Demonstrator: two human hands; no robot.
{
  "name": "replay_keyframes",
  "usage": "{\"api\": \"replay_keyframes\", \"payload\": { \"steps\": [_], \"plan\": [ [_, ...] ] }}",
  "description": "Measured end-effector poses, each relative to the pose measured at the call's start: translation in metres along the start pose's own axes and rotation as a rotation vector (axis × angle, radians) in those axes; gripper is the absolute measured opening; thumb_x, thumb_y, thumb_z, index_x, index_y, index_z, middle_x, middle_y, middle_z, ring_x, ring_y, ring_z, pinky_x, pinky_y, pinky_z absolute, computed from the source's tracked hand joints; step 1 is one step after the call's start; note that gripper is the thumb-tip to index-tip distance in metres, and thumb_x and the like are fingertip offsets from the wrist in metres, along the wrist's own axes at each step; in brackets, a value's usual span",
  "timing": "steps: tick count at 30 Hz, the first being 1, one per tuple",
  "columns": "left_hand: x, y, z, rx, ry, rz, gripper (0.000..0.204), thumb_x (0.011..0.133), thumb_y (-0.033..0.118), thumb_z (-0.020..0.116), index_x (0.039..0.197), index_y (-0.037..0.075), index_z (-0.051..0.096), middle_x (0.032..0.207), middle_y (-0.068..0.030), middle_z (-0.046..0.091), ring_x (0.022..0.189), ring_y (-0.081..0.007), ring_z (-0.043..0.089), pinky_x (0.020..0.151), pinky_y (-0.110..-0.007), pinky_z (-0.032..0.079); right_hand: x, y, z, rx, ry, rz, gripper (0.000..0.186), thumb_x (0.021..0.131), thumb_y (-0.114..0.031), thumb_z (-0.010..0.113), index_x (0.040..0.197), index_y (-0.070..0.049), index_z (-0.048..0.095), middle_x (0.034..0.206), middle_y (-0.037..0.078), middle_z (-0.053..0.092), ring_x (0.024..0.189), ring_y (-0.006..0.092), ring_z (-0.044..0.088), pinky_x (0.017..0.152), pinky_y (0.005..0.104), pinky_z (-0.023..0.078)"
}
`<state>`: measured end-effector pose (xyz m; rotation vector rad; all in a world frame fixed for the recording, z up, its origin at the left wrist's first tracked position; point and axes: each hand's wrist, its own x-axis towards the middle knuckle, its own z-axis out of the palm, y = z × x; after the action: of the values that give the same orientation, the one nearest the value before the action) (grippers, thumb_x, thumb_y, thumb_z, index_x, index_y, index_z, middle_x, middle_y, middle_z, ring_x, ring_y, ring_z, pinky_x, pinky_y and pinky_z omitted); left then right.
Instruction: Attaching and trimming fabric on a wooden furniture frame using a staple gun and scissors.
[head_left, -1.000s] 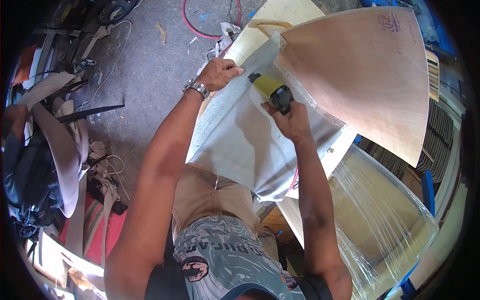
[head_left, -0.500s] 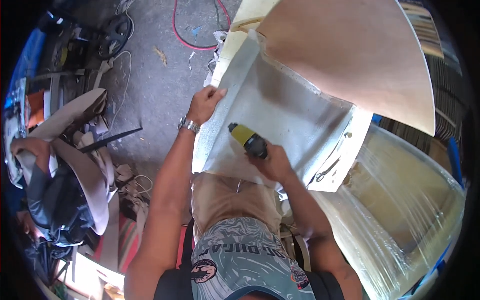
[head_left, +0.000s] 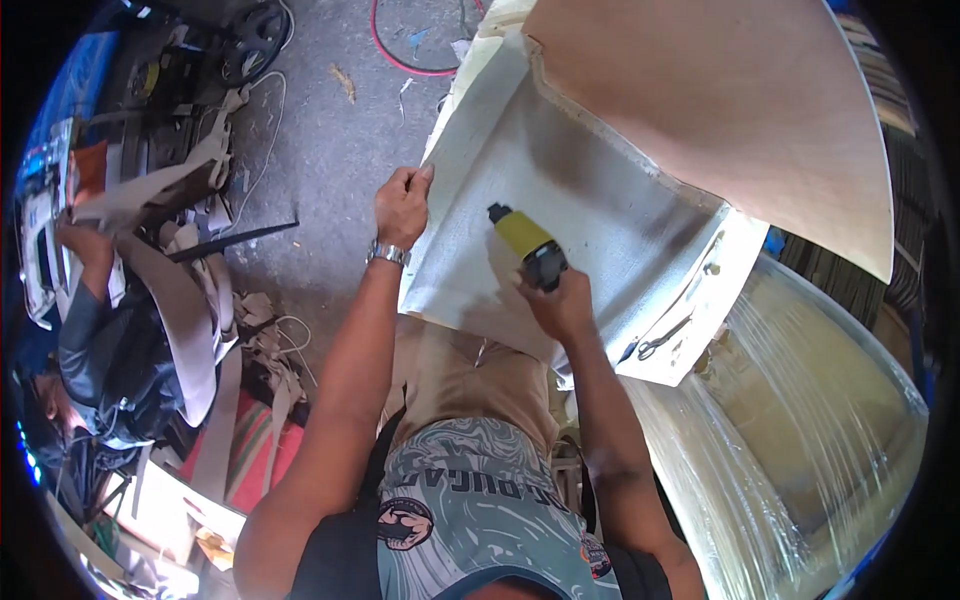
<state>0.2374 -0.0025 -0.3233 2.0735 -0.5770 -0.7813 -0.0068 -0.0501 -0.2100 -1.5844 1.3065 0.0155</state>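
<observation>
My left hand [head_left: 402,210] has its fingers closed on the left edge of a grey fabric sheet [head_left: 480,170], spread over a pale board [head_left: 690,335]. My right hand [head_left: 560,300] grips a yellow-and-black power tool [head_left: 525,240], holding it over the middle of the sheet with its nose toward the upper left. A large curved plywood panel [head_left: 700,90] adjoins the sheet along a ridged seam at the upper right. Black-handled scissors [head_left: 652,348] lie on the board by the sheet's lower right edge.
A plastic-wrapped cream piece [head_left: 810,420] sits at the right. A co-worker [head_left: 100,310] is at the left among fabric strips [head_left: 190,350]. A red hose [head_left: 400,60] and a white cord [head_left: 275,130] lie on the concrete floor [head_left: 330,140].
My view has shifted. My left hand moved down and left, still at the sheet's edge. My right hand, with the tool, moved down and left, then slightly back up.
</observation>
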Motion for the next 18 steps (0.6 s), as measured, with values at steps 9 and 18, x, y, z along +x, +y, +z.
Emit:
{"api": "replay_keyframes", "payload": {
  "steps": [9, 18],
  "plan": [
    [0.022, -0.024, -0.002, -0.080, -0.241, -0.018, 0.034, 0.090, 0.036, 0.068, 0.091, 0.002, 0.071, 0.067, -0.0058, 0.063, 0.064, -0.0114, 0.056, 0.061, -0.031, 0.046, 0.066, -0.025, 0.009, 0.078, 0.089, -0.189, 0.040, 0.080, -0.030, 0.081, 0.107, -0.003, 0.069, 0.088, 0.014, 0.074, 0.080, 0.0225, 0.072, 0.076, 0.0330, 0.054],
    [0.035, -0.026, -0.010, -0.244, -0.426, -0.043, 0.027, 0.090, 0.030, 0.072, 0.094, 0.003, 0.074, 0.076, 0.0040, 0.064, 0.072, -0.0051, 0.053, 0.067, -0.024, 0.044, 0.067, -0.041, 0.016, -0.205, 0.104, -0.177, 0.043, 0.080, -0.033, 0.081, 0.106, -0.002, 0.067, 0.084, 0.016, 0.073, 0.076, 0.0264, 0.072, 0.071, 0.0351, 0.054]
  ]
}}
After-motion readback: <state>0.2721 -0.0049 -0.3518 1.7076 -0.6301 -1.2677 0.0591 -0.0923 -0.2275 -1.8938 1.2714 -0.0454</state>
